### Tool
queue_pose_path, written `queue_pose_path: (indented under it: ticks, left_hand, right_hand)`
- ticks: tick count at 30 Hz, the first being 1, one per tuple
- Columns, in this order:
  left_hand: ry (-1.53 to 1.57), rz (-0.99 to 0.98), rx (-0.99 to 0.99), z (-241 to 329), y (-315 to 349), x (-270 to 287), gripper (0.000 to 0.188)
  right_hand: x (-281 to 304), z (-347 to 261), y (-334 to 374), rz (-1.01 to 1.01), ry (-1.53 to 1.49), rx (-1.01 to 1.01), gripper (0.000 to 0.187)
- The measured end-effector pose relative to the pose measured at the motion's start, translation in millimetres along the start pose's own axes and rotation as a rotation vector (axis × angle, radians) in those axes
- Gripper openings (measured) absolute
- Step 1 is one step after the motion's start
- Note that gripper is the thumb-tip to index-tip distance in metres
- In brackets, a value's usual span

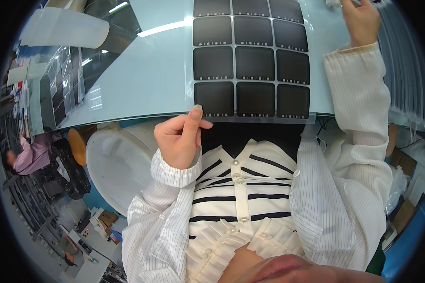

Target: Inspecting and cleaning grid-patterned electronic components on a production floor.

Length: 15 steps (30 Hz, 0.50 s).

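A clear film sheet (233, 61) printed with rows of dark, rounded rectangles lies on the pale blue glass tabletop (146, 75). Its near edge reaches slightly past the table's front edge. At the sheet's near left corner, my left hand (179, 137) is closed, thumb and forefinger pinching that corner. My right hand (362, 23) is up at the far right, its fingers curled and partly cut off by the picture's top edge. Beside its fingertips a small whitish thing (333, 3) shows, too cropped to name.
A stack of clear sheets (403, 66) stands at the right. On the left are a translucent white tub (63, 28) and another dark-patterned sheet (66, 85). Below the table edge sits a large white bin (118, 162). A person in pink (33, 155) is far left.
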State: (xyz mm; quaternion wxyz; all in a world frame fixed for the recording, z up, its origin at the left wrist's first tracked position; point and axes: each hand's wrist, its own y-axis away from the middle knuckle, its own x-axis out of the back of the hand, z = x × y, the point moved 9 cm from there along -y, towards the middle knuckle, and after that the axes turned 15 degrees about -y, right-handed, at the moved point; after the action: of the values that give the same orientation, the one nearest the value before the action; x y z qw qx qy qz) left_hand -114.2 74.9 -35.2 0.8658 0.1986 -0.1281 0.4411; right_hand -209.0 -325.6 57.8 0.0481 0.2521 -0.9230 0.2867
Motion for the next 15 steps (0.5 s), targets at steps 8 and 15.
queue_pose_path:
  ticks: [8,15]
  left_hand:
    - [0.089,-0.100,0.199,-26.9,-6.6,-12.6,0.060]
    - [0.186,-0.055,0.308,-24.6,-12.7,-18.1,0.065]
  right_hand:
    - [-4.9,42.4,-12.7,-0.149,0.251,-0.059,0.043]
    - [-7.0,35.2,-20.7,-0.124,0.462,0.068,0.030]
